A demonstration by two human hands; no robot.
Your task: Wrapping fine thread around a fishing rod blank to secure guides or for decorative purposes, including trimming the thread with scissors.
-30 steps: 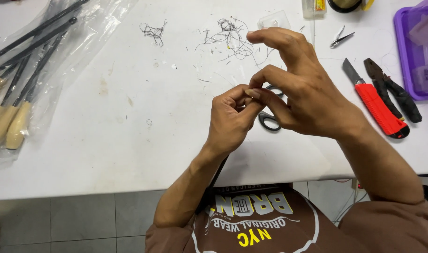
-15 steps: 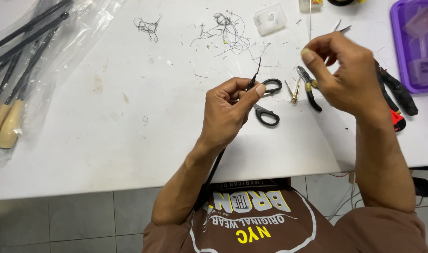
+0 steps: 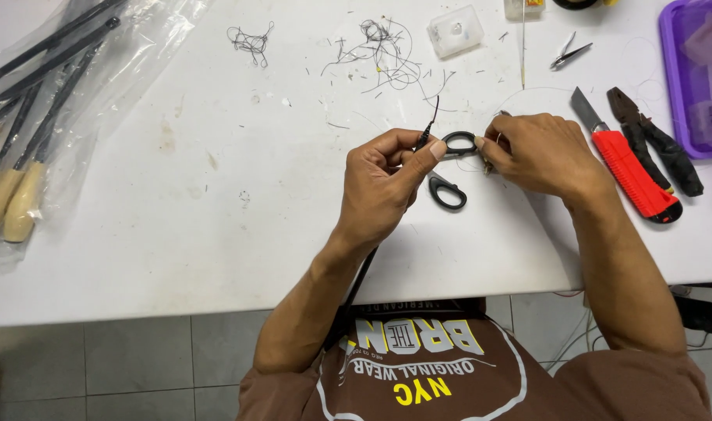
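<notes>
A thin black rod (image 3: 427,131) is pinched between the thumb and forefinger of the left hand (image 3: 383,183), the other fingers being curled in; its tip is seen poking up past the thumb, and its length runs down under the palm and off the table (image 3: 215,226) edge toward the lap. The right hand (image 3: 539,152) is laid knuckles-up on the table just right of the black-handled scissors (image 3: 449,168), with its fingers bent under; whether anything is gripped beneath them cannot be told, though small metal tips are glimpsed at its fingertips. The two hands are set close together, the scissors between them. Right of the right hand, a red utility knife (image 3: 628,171) and dark pliers (image 3: 656,152) are laid side by side. Behind the hands, scraps of black thread (image 3: 383,51), a small clear box (image 3: 454,31) and nippers (image 3: 568,53) are scattered. At the far left, wooden-handled tools are kept in a plastic bag (image 3: 36,132). A purple tray (image 3: 695,78) is seen at the right edge
</notes>
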